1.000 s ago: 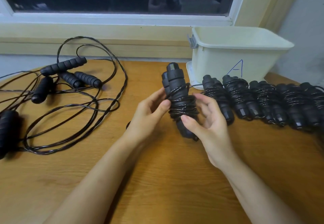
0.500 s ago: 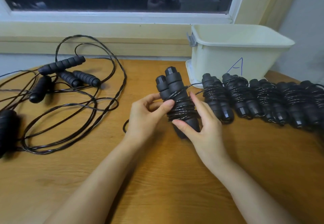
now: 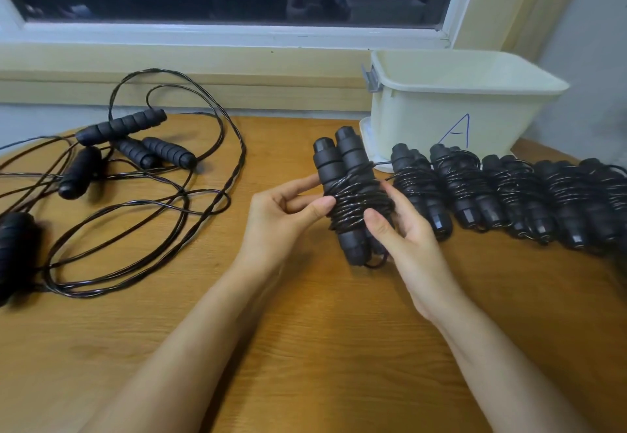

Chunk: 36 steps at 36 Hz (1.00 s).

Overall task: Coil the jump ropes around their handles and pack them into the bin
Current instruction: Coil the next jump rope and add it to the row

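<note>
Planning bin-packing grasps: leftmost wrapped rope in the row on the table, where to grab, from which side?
Likely its near end, from above and the person's side. The leftmost bundle lies flat, with the next bundle tight on one flank and the held bundle close on the other; only the handle ends jut free of the coil.

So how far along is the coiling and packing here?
Done: several coiled ropes lie in a row on the table by the bin. In hand: the left hand and right hand grip one bundle, its cord nearly all wound. Left: the loose ropes at the left are uncoiled, and no rope shows inside the bin.
</note>
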Available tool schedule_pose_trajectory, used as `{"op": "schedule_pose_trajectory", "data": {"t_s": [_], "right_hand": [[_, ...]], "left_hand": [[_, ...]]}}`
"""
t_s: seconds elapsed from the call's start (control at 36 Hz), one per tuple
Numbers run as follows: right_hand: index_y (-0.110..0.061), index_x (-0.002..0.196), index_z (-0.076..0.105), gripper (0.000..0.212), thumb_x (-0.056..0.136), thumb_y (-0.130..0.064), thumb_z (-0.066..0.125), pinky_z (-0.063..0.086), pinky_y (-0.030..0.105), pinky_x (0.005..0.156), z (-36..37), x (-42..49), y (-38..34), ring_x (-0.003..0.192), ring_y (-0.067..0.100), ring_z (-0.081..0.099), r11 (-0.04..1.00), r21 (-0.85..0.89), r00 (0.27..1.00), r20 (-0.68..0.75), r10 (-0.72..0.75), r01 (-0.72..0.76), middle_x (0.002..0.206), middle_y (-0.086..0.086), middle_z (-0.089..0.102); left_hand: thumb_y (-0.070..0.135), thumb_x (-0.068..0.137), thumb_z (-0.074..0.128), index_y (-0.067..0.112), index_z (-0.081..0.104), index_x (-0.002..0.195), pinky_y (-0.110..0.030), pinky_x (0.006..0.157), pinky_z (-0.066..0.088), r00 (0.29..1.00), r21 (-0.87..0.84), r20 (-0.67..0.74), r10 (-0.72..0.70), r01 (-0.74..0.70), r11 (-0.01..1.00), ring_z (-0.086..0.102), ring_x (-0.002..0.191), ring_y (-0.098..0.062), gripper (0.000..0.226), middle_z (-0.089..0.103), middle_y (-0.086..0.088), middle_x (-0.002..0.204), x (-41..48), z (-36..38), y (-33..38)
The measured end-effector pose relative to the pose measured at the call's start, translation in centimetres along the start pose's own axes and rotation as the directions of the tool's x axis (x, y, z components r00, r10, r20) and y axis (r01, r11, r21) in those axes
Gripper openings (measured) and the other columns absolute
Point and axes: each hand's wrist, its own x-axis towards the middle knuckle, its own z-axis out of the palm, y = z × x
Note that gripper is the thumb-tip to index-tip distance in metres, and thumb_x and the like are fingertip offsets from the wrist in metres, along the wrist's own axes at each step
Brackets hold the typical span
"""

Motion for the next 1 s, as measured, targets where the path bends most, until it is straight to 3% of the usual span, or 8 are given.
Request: {"op": "schedule_pose_trajectory", "data": {"t_s": [0.14,0.25,0.36,0.42,0.5,0.61,0.72,1.0], "right_hand": [[-0.036,0.143,0.039,0.069,0.081,-0.036,0.071,0.052,0.021,0.093,0.2,-0.3,-0.1,0.124,0.001,0.052,0.986,-0.137,0.984,-0.137,-0.118,0.100,0.142,-0.013,0.047],[-0.033,0.142,0.042,0.066,0.088,-0.009,0.071,0.052,0.016,0.087,0.7,-0.5,0.4,0.120,-0.002,0.051,0.905,-0.342,0.931,-0.170,-0.324,0.252,0.138,-0.015,0.049],[-0.027,0.150,0.040,0.055,0.097,-0.022,0.054,0.049,0.035,0.103,1.1,-0.4,1.6,0.132,0.004,0.046,0.782,-0.528,0.899,-0.075,-0.432,0.332,0.143,-0.016,0.048],[-0.023,0.151,0.040,0.053,0.099,-0.031,0.047,0.039,0.023,0.110,1.4,-0.4,1.9,0.135,0.012,0.045,0.739,-0.591,0.903,-0.040,-0.428,0.325,0.147,-0.003,0.048],[-0.026,0.153,0.035,0.062,0.095,-0.046,0.045,0.030,0.004,0.100,1.6,-0.7,1.7,0.136,0.014,0.042,0.687,-0.676,0.924,-0.022,-0.382,0.268,0.148,0.000,0.043],[-0.033,0.156,0.020,0.090,0.079,-0.061,0.058,0.046,0.025,0.083,1.8,-1.0,1.6,0.136,0.020,0.041,0.581,-0.787,0.937,-0.014,-0.350,0.205,0.150,0.000,0.036],[-0.034,0.156,0.014,0.117,0.064,-0.050,0.085,0.054,0.038,0.081,1.9,-0.9,1.5,0.137,0.024,0.040,0.512,-0.852,0.953,-0.059,-0.296,0.107,0.155,-0.001,0.027],[-0.027,0.152,0.036,0.088,0.077,-0.033,0.082,0.055,0.034,0.076,1.0,-0.5,0.8,0.124,0.022,0.055,0.484,-0.864,0.907,-0.086,-0.411,0.138,0.158,-0.013,0.034]], "left_hand": [[0.025,0.071,0.074,0.016,0.063,0.123,-0.026,0.097,0.051,0.997,0.042,-0.076,0.009,-0.006,0.999,0.072,0.094,-0.009,0.054,0.077,0.002,0.091,-0.1,0.2,0.1],[0.015,0.073,0.079,0.019,0.065,0.117,-0.013,0.079,0.052,0.994,0.057,-0.112,0.009,-0.002,0.998,0.073,0.086,-0.006,0.046,0.077,0.004,0.085,-0.3,0.5,0.1],[0.013,0.070,0.083,0.019,0.068,0.108,-0.012,0.071,0.052,0.989,0.058,-0.148,0.004,0.005,0.998,0.074,0.080,-0.008,0.041,0.077,0.003,0.080,-0.3,0.7,0.0],[0.025,0.064,0.084,0.022,0.068,0.104,-0.017,0.075,0.055,0.987,0.105,-0.156,0.021,-0.005,0.994,0.074,0.081,-0.010,0.043,0.077,0.003,0.080,-0.3,0.7,-0.2],[0.035,0.057,0.082,0.025,0.068,0.101,-0.023,0.078,0.057,0.987,0.141,-0.159,0.023,-0.001,0.990,0.074,0.080,-0.011,0.046,0.077,0.002,0.080,-0.4,0.8,-0.4],[0.028,0.061,0.085,0.026,0.068,0.099,-0.028,0.079,0.056,0.989,0.143,-0.147,0.005,0.016,0.990,0.074,0.080,-0.010,0.042,0.077,0.004,0.079,-0.3,1.1,-1.0],[0.018,0.069,0.087,0.028,0.068,0.105,-0.028,0.083,0.056,0.993,0.195,-0.116,0.010,0.013,0.981,0.073,0.083,-0.007,0.042,0.077,0.006,0.081,-0.3,1.5,-1.9],[0.015,0.089,0.070,0.018,0.053,0.137,-0.003,0.095,0.037,0.977,0.455,0.133,0.168,-0.211,0.865,0.056,0.108,0.017,0.051,0.068,0.007,0.117,-0.3,0.7,-1.5]]}}
